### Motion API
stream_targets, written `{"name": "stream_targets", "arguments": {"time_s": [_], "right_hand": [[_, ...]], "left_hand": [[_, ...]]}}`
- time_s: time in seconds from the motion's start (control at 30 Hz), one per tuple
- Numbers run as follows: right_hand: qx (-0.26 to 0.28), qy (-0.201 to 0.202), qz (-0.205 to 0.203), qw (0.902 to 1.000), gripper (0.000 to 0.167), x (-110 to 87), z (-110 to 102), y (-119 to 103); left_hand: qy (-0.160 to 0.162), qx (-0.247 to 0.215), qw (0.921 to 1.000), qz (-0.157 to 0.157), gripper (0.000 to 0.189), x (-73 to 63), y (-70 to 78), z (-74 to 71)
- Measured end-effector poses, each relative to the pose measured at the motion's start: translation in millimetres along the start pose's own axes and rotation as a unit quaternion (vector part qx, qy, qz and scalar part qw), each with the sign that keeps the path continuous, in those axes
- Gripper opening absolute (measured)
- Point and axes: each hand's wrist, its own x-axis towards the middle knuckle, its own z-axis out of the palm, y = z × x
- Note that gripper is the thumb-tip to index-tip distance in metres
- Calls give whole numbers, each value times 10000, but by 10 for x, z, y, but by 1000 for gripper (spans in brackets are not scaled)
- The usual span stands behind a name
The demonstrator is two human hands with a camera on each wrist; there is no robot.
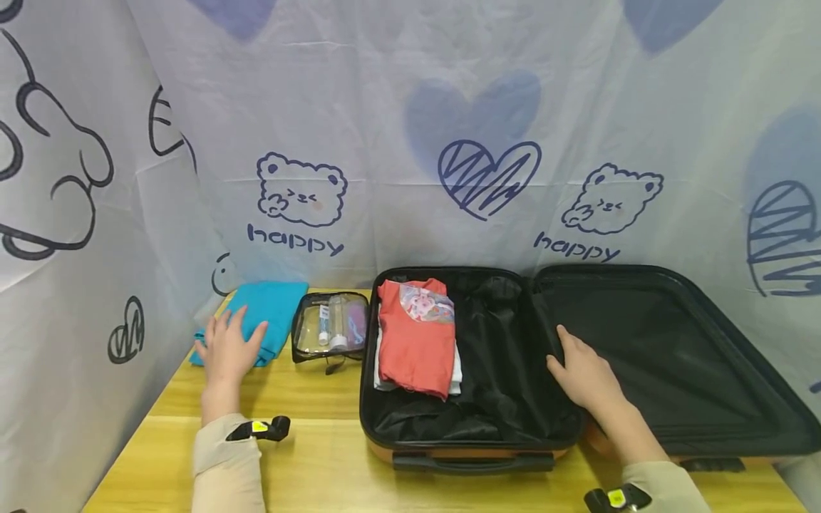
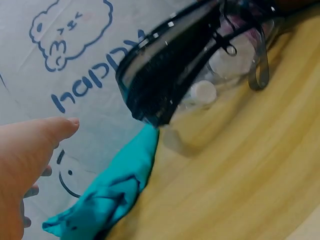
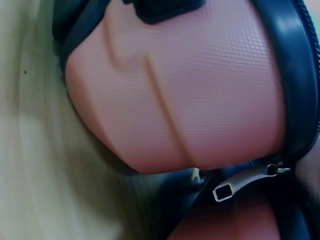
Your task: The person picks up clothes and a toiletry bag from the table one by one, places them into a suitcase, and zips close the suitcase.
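My left hand (image 1: 227,349) is spread over a folded teal cloth (image 1: 276,310) at the table's left; in the left wrist view its thumb stands apart from the cloth (image 2: 112,195). Beside the cloth lies a clear pouch with black trim (image 1: 333,324), holding a small tube and a capped bottle. An open suitcase (image 1: 471,445) has a folded red shirt (image 1: 417,349) in its left half, on top of white fabric. My right hand (image 1: 584,374) rests at the edge where the two halves meet, fingers fairly straight. The right wrist view shows the pinkish-orange shell (image 3: 215,90) and a zipper pull (image 3: 245,181).
The suitcase's other half (image 1: 661,356) lies flat on the right, its black lining showing. A carry handle (image 1: 474,463) faces the table's front. Behind and at the left hangs a pale curtain (image 1: 385,107) with hearts and bears. The table (image 1: 314,456) has a yellow wood grain.
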Motion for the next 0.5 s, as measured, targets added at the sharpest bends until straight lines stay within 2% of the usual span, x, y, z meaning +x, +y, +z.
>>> {"name": "stream_targets", "arguments": {"time_s": [0.27, 0.5], "right_hand": [[170, 8, 130, 9998, 68, -15, -6, 14], [233, -18, 167, 9996, 68, -17, -31, 26]], "left_hand": [[-165, 107, 9998, -82, 65, 81, 19, 96], [-657, 498, 9965, -141, 66, 201, -40, 112]]}}
